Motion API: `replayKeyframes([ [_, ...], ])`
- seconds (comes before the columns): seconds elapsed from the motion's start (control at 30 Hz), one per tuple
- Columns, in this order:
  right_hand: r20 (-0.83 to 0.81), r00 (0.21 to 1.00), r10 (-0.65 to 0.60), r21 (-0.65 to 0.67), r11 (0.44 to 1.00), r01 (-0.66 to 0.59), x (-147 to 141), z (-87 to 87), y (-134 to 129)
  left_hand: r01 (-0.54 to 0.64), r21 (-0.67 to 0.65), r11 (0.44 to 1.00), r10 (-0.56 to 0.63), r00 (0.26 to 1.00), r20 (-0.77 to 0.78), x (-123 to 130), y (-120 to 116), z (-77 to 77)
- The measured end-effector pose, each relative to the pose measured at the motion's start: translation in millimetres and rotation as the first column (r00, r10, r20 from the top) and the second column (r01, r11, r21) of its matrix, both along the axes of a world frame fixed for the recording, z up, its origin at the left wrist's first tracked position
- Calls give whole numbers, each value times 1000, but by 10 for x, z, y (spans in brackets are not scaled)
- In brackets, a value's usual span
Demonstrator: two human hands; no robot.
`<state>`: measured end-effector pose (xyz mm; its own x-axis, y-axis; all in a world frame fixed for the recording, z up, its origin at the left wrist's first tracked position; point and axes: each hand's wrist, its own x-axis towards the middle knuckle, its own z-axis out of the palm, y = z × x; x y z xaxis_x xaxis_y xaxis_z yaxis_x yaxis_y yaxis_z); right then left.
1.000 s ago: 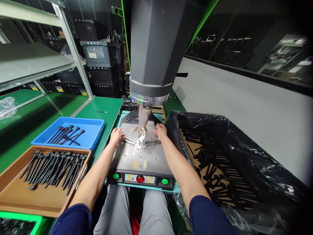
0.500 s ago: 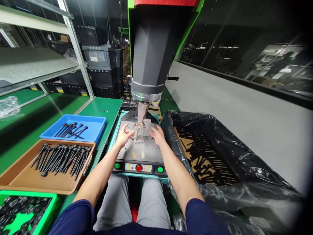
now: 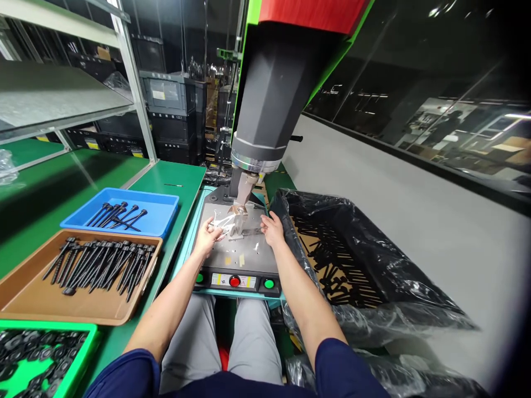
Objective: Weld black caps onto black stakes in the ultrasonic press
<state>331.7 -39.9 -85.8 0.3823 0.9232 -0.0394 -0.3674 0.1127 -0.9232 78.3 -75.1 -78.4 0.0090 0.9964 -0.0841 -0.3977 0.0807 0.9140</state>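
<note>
My left hand [image 3: 207, 237] is closed on what looks like thin clear plastic film [image 3: 224, 223], which shines with white glare. On the other side, my right hand [image 3: 272, 229] has its fingers bent in a pinch, seemingly at the film's right part; its exact outline is hard to make out. Between my hands a small metal fixture [image 3: 238, 224] stands on the grey machine plate [image 3: 215, 257]. Just above the fixture hangs the press machine's metal horn [image 3: 245, 190], under its dark head [image 3: 265, 105].
Green buttons [image 3: 269, 284] and a red button [image 3: 234, 281] line the plate's front. At left stand a blue tray [image 3: 166, 205] and a brown tray [image 3: 25, 301] of black stemmed parts, and a green tray [image 3: 93, 337]. A plastic-lined box [image 3: 398, 265] of black parts stands right.
The view has turned slightly. My left hand has closed more, and bright film now shows beside it. My right hand's fingers have curled inward from a more spread pose.
</note>
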Motion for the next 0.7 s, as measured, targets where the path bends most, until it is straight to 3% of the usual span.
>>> replayKeyframes([
  [0.27,41,996,-73,-67,995,76,68,-97,-75,36,-14,999,-35,999,41,-10,-35,-169],
  [0.37,255,954,-157,-111,975,191,123,-249,-164,44,-11,999,-44,998,41,10,-62,-231],
  [0.47,549,796,-253,-104,925,366,197,-441,-343,71,-21,997,-71,997,40,23,-92,-279],
  [0.53,716,656,-238,-85,904,420,244,-549,-478,80,-56,995,-79,997,24,9,-109,-315],
  [0.63,936,350,-32,-136,884,447,267,-637,-614,65,-107,992,-66,998,-11,-52,-143,-395],
  [0.7,959,223,175,-260,855,449,248,-642,-636,47,-115,992,-50,998,-24,-107,-178,-466],
])
